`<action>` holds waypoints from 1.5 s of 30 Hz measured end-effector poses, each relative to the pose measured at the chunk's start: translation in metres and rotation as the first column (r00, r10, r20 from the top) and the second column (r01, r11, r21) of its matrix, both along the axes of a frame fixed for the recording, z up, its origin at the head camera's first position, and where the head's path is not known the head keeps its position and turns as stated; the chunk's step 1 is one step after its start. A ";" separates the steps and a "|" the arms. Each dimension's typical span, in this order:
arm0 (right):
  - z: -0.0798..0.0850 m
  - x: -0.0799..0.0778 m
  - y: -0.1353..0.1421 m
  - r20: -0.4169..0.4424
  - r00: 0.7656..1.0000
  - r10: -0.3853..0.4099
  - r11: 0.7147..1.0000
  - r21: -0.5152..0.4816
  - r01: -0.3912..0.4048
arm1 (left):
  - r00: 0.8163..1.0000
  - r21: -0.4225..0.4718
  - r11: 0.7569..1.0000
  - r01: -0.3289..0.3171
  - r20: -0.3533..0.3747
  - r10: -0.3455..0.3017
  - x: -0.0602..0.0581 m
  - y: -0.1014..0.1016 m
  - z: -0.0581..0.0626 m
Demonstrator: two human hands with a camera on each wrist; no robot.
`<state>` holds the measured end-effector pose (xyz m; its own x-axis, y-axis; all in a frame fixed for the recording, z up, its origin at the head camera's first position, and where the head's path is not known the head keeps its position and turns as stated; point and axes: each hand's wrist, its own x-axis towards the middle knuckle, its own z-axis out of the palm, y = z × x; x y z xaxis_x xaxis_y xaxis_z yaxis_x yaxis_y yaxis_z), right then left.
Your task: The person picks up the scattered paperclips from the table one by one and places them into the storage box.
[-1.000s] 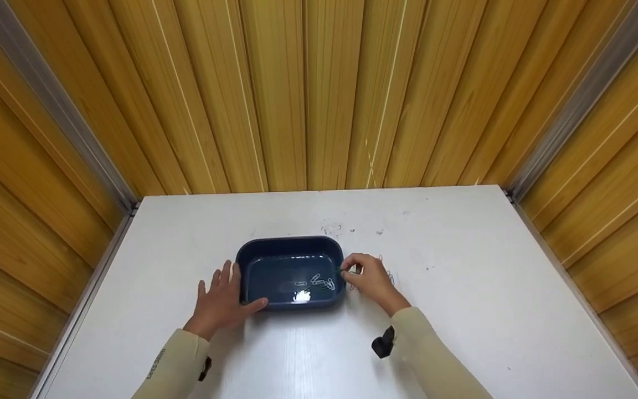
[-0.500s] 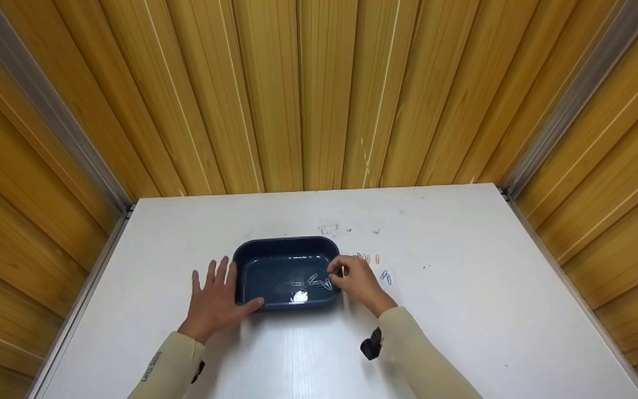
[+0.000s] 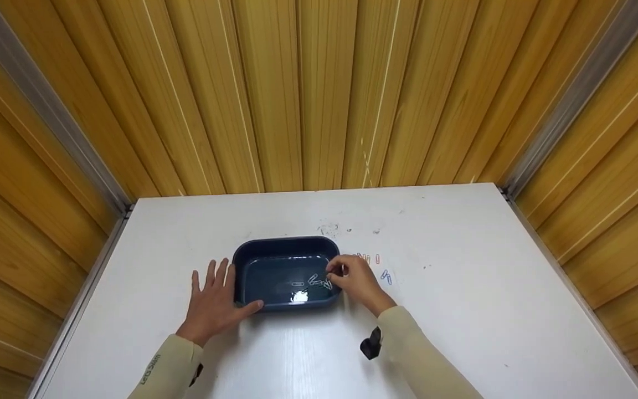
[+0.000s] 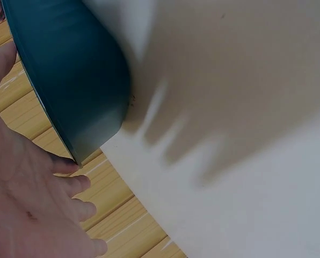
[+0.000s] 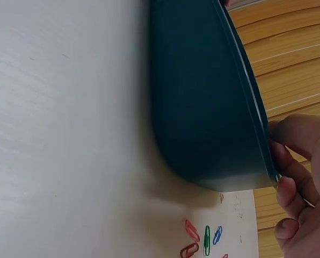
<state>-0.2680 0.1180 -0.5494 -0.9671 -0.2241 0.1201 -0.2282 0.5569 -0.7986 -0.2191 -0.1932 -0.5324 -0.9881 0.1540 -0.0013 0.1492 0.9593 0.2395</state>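
Observation:
A dark blue rectangular tray (image 3: 274, 271) sits on the white table, with several silvery paper clips (image 3: 313, 281) in its right part. My left hand (image 3: 214, 305) rests against the tray's left end, fingers spread, the thumb over the near rim. At the right end, my right hand (image 3: 355, 277) reaches over the rim with thumb and forefinger tips together just inside. No paper clip can be made out between these fingertips. In the right wrist view, the rim hides part of the thumb tip (image 5: 275, 130).
Coloured paper clips lie right of the tray: a blue pair (image 3: 386, 276), a red one (image 3: 377, 259), and others partly behind the right hand. The right wrist view shows a green paper clip (image 5: 206, 240) among them. Wood-patterned walls (image 3: 324, 100) enclose the table (image 3: 441, 332).
My right hand has moved left from just outside the tray's right rim to over it. A green paper clip seen at its fingertips is no longer visible there. The left hand stays put.

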 end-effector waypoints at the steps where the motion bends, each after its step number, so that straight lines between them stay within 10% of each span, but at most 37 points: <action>1: 0.000 0.000 0.001 -0.001 1.000 -0.010 1.000 0.002 0.010 | 1.000 0.002 1.000 0.002 0.000 -0.002 0.000 0.000 0.000; 14: -0.001 -0.002 0.027 -0.063 0.989 -0.132 0.991 -0.034 0.130 | 1.000 -0.011 1.000 0.015 -0.012 -0.015 -0.001 -0.001 0.000; 45: -0.032 -0.015 0.048 0.142 0.959 -0.245 0.967 0.104 0.231 | 0.999 0.031 0.999 -0.023 0.048 0.021 0.005 0.001 -0.003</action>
